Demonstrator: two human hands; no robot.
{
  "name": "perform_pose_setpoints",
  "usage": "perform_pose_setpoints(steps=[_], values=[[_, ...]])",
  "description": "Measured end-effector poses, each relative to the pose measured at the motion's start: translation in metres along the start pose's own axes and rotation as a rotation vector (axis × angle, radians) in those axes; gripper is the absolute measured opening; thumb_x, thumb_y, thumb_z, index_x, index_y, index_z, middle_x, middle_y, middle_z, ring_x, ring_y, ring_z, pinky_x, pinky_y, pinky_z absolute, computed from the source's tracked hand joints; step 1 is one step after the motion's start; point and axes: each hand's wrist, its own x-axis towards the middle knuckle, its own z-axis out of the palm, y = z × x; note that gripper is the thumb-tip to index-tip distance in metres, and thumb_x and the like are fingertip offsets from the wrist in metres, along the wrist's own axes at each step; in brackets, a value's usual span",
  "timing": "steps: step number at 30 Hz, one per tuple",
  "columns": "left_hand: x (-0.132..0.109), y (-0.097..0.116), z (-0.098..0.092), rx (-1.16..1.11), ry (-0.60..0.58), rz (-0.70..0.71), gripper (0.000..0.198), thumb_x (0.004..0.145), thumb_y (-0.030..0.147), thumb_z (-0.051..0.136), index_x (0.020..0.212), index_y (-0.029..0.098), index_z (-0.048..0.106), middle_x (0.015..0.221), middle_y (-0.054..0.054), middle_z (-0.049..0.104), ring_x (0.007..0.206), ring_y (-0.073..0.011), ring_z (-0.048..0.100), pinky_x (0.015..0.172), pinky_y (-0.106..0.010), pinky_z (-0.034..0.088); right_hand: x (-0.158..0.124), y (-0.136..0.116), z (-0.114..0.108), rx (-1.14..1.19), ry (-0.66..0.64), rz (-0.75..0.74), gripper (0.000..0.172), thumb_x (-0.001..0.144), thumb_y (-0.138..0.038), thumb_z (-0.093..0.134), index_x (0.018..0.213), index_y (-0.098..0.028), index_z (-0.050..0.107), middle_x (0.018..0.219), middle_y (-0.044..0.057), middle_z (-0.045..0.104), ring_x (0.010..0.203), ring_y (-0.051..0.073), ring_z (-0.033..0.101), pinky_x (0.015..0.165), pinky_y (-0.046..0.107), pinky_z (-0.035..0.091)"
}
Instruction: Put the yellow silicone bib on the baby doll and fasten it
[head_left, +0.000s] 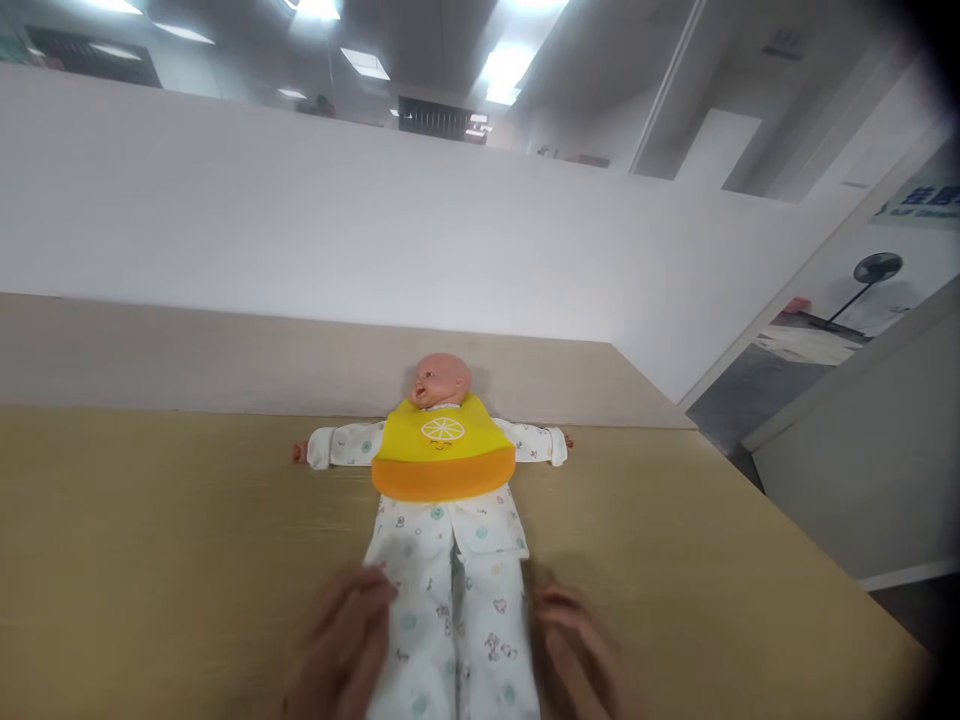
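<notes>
Quick look at where this stands: a baby doll lies on its back on the bench, straight out ahead of my hands, feet toward me. It's already dressed in a white printed sleepsuit, with the sleeves spread wide. A yellow silicone bib is already sitting on the chest, lemon-slice print facing up and orange catch pocket lying across the tummy. Looks properly in place from here, though I can't see how it fastens behind the neck.

The left hand and right hand are apart, one on each side of the doll's legs at the near end of the suit. The left one overlaps the suit leg, while the right one's fingers are just beside the other leg. Both are pretty blurry, so I can't say for sure whether either is actually gripping the fabric. Nothing else is in or near the hands. Further out past the doll there's a beige panel along the back of the bench, and a floor fan off through the opening on the right-hand side.
</notes>
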Motion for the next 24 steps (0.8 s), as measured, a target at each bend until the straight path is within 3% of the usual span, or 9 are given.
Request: perform_pose_setpoints(steps=[3,4,7,9,11,15,18,21,24], values=[[0.055,-0.018,-0.001,-0.016,0.044,-0.261,0.014,0.086,0.032,0.053,0.086,0.022,0.063,0.089,-0.004,0.069,0.081,-0.0201,0.066,0.057,-0.026,0.054,0.043,-0.004,-0.004,0.039,-0.076,0.115,0.021,0.086,-0.041,0.055,0.084,-0.027,0.07,0.097,0.003,0.071,0.092,0.02,0.068,0.081,0.025,0.055],[0.071,-0.025,0.003,-0.014,0.103,-0.292,0.015,0.087,0.031,0.051,0.082,0.021,0.062,0.082,-0.005,0.067,0.077,-0.0206,0.065,0.059,-0.028,0.053,0.059,-0.003,-0.003,0.062,-0.076,0.158,0.025,0.086,-0.043,0.054,0.083,-0.025,0.069,0.094,0.004,0.071,0.091,0.02,0.067,0.08,0.025,0.054],[0.104,-0.049,0.019,0.077,0.147,-0.123,0.015,0.085,0.024,0.049,0.088,0.021,0.063,0.09,-0.007,0.067,0.088,-0.0229,0.062,0.082,-0.036,0.05,0.104,0.01,0.008,0.091,-0.025,0.244,0.031,0.086,-0.046,0.053,0.084,-0.019,0.067,0.09,0.006,0.069,0.088,0.022,0.064,0.079,0.029,0.051],[0.112,-0.065,0.031,0.134,0.108,-0.062,0.016,0.086,0.023,0.046,0.089,0.02,0.061,0.09,-0.007,0.066,0.088,-0.0223,0.061,0.083,-0.036,0.047,0.129,0.022,0.018,0.088,0.0,0.23,0.032,0.086,-0.044,0.052,0.086,-0.016,0.066,0.088,0.007,0.068,0.086,0.022,0.062,0.077,0.031,0.048],[0.112,-0.078,0.039,0.141,0.066,-0.1,0.016,0.087,0.025,0.044,0.088,0.02,0.059,0.088,-0.006,0.065,0.081,-0.0202,0.06,0.077,-0.033,0.047,0.147,0.033,0.026,0.081,0.004,0.208,0.032,0.086,-0.042,0.05,0.087,-0.013,0.065,0.086,0.008,0.067,0.083,0.021,0.06,0.076,0.031,0.046],[0.105,-0.093,0.042,0.047,0.048,-0.331,0.018,0.086,0.029,0.043,0.09,0.02,0.057,0.078,-0.003,0.066,0.071,-0.0182,0.06,0.069,-0.029,0.045,0.154,0.045,0.033,0.081,-0.011,0.199,0.038,0.087,-0.046,0.049,0.091,-0.011,0.063,0.081,0.007,0.065,0.078,0.019,0.059,0.075,0.03,0.045],[0.103,-0.101,0.041,-0.032,0.016,-0.463,0.02,0.084,0.032,0.043,0.095,0.019,0.055,0.067,0.0,0.065,0.062,-0.0185,0.06,0.061,-0.029,0.044,0.144,0.043,0.033,0.077,-0.111,0.186,0.043,0.088,-0.052,0.049,0.096,-0.011,0.063,0.081,0.007,0.065,0.075,0.019,0.058,0.073,0.03,0.046],[0.103,-0.106,0.043,-0.075,-0.03,-0.515,0.023,0.082,0.036,0.046,0.096,0.019,0.055,0.069,-0.002,0.068,0.064,-0.0202,0.064,0.06,-0.029,0.045,0.135,0.037,0.036,0.08,-0.246,0.184,0.044,0.09,-0.051,0.047,0.1,-0.012,0.064,0.089,0.009,0.068,0.079,0.019,0.059,0.072,0.029,0.045],[0.104,-0.105,0.043,-0.106,-0.086,-0.515,0.018,0.081,0.032,0.045,0.086,0.019,0.057,0.07,-0.003,0.068,0.065,-0.0203,0.064,0.061,-0.03,0.045,0.129,0.034,0.042,0.095,-0.299,0.161,0.04,0.091,-0.048,0.046,0.099,-0.013,0.064,0.09,0.008,0.068,0.084,0.02,0.061,0.074,0.028,0.046]])
